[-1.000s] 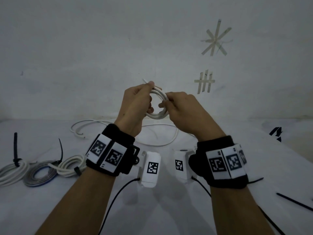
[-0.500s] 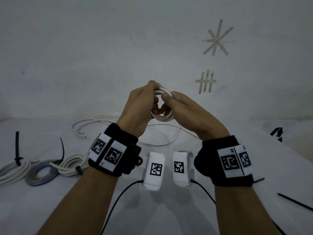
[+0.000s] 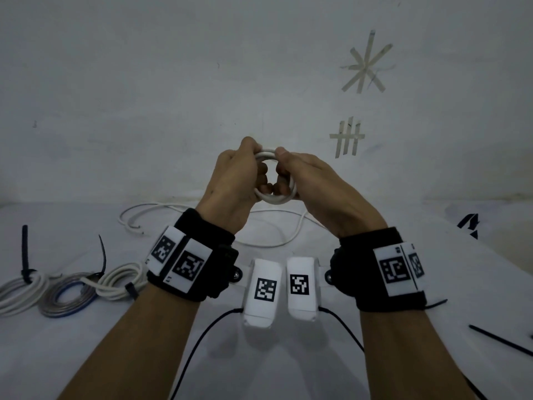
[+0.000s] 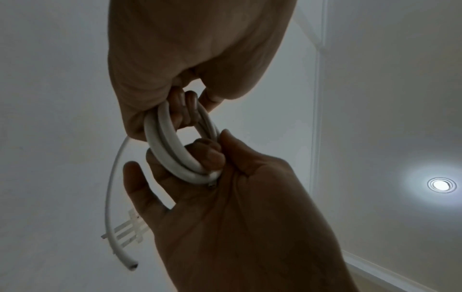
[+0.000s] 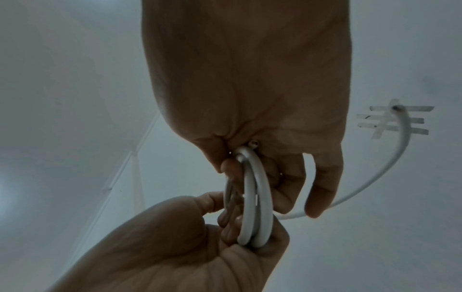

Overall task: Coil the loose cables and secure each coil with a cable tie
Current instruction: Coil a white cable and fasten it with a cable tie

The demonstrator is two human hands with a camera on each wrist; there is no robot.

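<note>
A small coil of white cable (image 3: 274,201) is held up in front of the wall by both hands. My left hand (image 3: 230,180) grips its left side, with fingers curled through the ring. My right hand (image 3: 311,174) grips the right side, its thumb on the top strand. In the left wrist view the coil (image 4: 172,156) shows two or three turns, and a short free tail (image 4: 110,197) curves away to a cut end. The right wrist view shows that tail (image 5: 390,158) running out past my right hand's fingers (image 5: 322,187).
A loose white cable (image 3: 259,243) lies on the white table under the hands. Three tied coils sit at the left: white (image 3: 17,290), grey-blue (image 3: 66,298), white (image 3: 121,281). A loose black cable tie (image 3: 501,340) lies at the right edge.
The cable end that stuck up above the left thumb has been wound in. The right hand shifted its grip, thumb now on top of the coil. Both wrists moved closer together.
</note>
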